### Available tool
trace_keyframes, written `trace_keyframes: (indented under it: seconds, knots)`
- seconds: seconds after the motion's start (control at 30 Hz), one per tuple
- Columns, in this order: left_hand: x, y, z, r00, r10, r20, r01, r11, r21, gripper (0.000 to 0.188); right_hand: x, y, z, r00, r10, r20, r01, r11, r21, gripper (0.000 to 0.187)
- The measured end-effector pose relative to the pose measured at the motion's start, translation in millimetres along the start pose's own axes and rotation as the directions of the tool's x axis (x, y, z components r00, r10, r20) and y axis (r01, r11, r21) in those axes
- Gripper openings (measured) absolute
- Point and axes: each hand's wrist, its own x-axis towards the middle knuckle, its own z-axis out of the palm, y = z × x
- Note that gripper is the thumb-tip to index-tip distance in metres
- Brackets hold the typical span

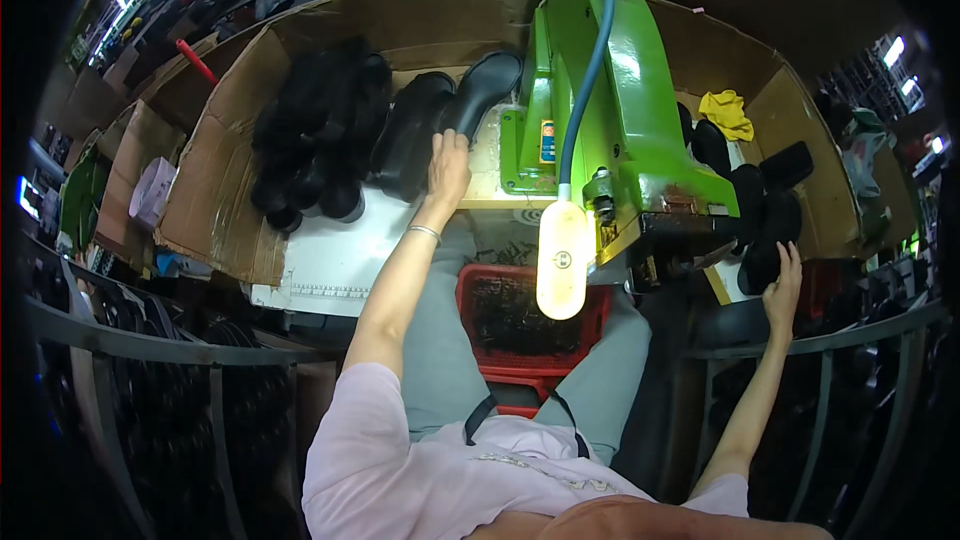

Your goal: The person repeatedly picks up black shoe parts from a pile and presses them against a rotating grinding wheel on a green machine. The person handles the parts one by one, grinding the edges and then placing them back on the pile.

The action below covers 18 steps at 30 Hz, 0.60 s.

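Note:
My left hand point(449, 168) is closed on the near end of a long black boot point(488, 85), which lies on the table left of a green machine point(640, 90). Beside it is another black boot point(412, 130). My right hand point(783, 290) is at the right end of the table, its fingers stretched out along the near edge of a black shoe piece point(768, 240). Whether its fingertips press on that piece is hard to make out. A lit, pale yellow oval lamp point(562, 275) hangs in front of the machine on a blue neck.
Tall cardboard walls point(230, 140) enclose the table. Piled black footwear point(320, 130) fills the left side. A yellow cloth point(726, 115) lies at the back right. Between my knees is a red crate point(530, 370). Metal rails point(180, 348) run along both sides.

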Motion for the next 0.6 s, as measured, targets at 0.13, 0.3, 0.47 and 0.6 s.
trace_keyframes:
  seconds: [0.13, 0.3, 0.47, 0.6]
  knots:
    - [9, 5, -37, 0.967, -0.179, -0.183, 0.105, 0.928, -0.356, 0.016, -8, -23, -10, 0.993, -0.011, -0.117, 0.007, 1.000, -0.030, 0.073]
    - [-44, 19, -134, 0.836, -0.548, 0.009, 0.323, 0.480, -0.815, 0.014, -44, -89, -2, 0.987, -0.019, -0.162, 0.056, 0.973, 0.224, 0.059]
    - [-162, 46, -211, 0.806, -0.569, 0.164, 0.331, 0.203, -0.922, 0.014, -113, -193, 80, 0.924, -0.034, 0.380, -0.346, 0.340, 0.874, 0.041]
    - [-214, 62, -221, 0.809, -0.491, 0.324, 0.395, 0.046, -0.917, 0.013, -142, -287, 121, 0.765, -0.316, 0.561, -0.644, -0.346, 0.682, 0.078]
